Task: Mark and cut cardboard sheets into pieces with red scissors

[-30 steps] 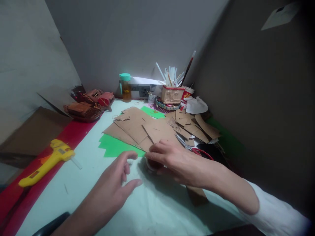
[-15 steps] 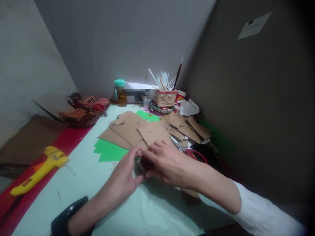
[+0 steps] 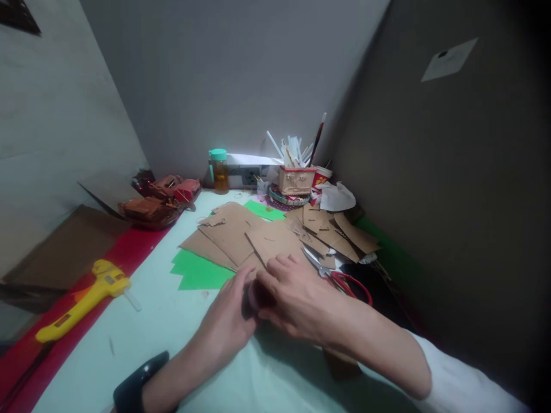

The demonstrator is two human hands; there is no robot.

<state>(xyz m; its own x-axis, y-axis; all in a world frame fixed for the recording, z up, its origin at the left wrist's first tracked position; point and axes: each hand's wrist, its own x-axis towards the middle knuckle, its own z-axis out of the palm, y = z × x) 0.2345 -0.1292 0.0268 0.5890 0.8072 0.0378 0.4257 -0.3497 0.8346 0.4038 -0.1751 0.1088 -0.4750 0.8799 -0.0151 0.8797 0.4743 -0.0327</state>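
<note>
Between my hands is a small dark reddish, rounded object [image 3: 258,295], blurred and partly covered by fingers, so its exact kind is unclear. My left hand [image 3: 230,310] curves around its left side, thumb below and fingers above. From the right, my right hand [image 3: 293,292] closes over it with bent fingers. Both hands are just above the near part of the pale green tabletop [image 3: 167,321]. Just beyond them lie sheets of brown cardboard [image 3: 275,238] and a jagged green sheet [image 3: 200,271]. Red-handled scissors [image 3: 321,269] rest by my right hand, blades apart.
A yellow glue gun [image 3: 86,295] lies on the red strip at left. Brown model cars [image 3: 150,209] stand behind it. At the back are a teal-lidded bottle [image 3: 220,175] and a box of sticks [image 3: 297,180]. Cardboard scraps [image 3: 336,229] are piled at right.
The view has shifted, so the scene sits slightly lower and further right. Both hands remain around the object; more of its dark reddish surface now shows between them.
</note>
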